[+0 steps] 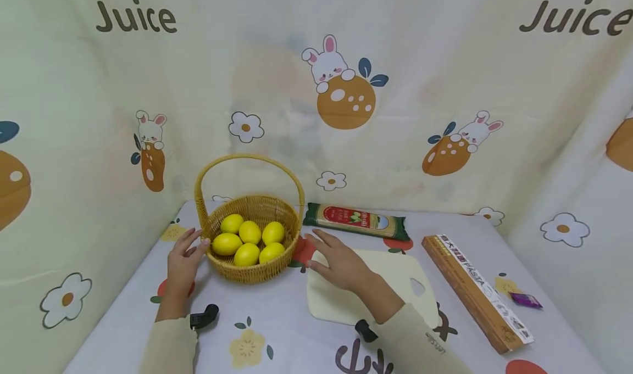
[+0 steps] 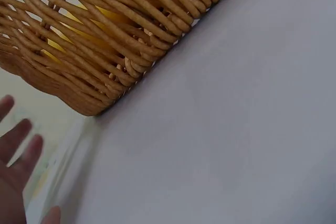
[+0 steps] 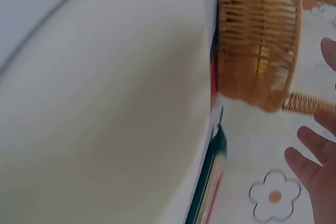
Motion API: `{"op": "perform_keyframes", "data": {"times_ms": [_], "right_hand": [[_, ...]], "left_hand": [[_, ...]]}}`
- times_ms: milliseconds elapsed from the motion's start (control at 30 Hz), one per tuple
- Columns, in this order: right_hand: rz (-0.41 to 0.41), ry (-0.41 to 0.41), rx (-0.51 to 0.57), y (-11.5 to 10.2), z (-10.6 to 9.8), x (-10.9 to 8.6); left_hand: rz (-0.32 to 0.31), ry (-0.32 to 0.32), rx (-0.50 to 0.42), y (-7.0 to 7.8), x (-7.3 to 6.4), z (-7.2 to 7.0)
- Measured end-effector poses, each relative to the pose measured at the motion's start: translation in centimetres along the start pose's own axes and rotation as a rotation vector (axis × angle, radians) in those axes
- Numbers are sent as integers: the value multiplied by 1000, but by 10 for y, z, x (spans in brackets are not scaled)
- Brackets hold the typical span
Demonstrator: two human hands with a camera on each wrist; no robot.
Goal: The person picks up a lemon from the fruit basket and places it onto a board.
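Observation:
A woven wicker basket (image 1: 247, 272) with a tall arched handle stands on the table and holds several yellow lemons (image 1: 249, 232). My left hand (image 1: 182, 261) is at the basket's left side, its fingers spread and holding nothing. In the head view its thumb tip meets the rim's outline; whether it touches cannot be told. In the left wrist view, the fingers (image 2: 21, 150) appear apart from the wicker. To the right of the basket, my right hand (image 1: 341, 261) hovers with loosely spread fingers over a cream cutting board (image 1: 395, 264), a gap between it and the basket.
A green-ended pasta packet (image 1: 356, 222) lies behind the cutting board. Further right are a long brown pasta box (image 1: 475, 291) and a small purple sachet (image 1: 526, 300). A patterned cloth (image 1: 277, 61) hangs behind the table and at both sides.

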State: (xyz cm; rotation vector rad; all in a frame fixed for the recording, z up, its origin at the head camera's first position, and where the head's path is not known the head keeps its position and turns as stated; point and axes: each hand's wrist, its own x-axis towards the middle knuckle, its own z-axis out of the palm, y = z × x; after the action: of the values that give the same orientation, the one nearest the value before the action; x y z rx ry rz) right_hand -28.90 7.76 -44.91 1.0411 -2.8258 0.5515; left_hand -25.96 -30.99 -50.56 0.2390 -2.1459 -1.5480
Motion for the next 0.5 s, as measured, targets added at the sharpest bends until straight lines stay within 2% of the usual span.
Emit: {"op": "perform_keyframes", "data": {"times_ms": [100, 200, 367, 500], "right_hand": [[-29, 10, 11, -12, 5, 10], [-75, 14, 13, -22, 10, 21], [-189, -8, -80, -33, 10, 51], [-222, -58, -200, -42, 2, 78]], "left_hand": [[-54, -94, -23, -3, 0, 3], [-106, -153, -56, -4, -2, 3], [-125, -171, -76, -3, -2, 1], [-127, -158, -65, -1, 0, -2]]}}
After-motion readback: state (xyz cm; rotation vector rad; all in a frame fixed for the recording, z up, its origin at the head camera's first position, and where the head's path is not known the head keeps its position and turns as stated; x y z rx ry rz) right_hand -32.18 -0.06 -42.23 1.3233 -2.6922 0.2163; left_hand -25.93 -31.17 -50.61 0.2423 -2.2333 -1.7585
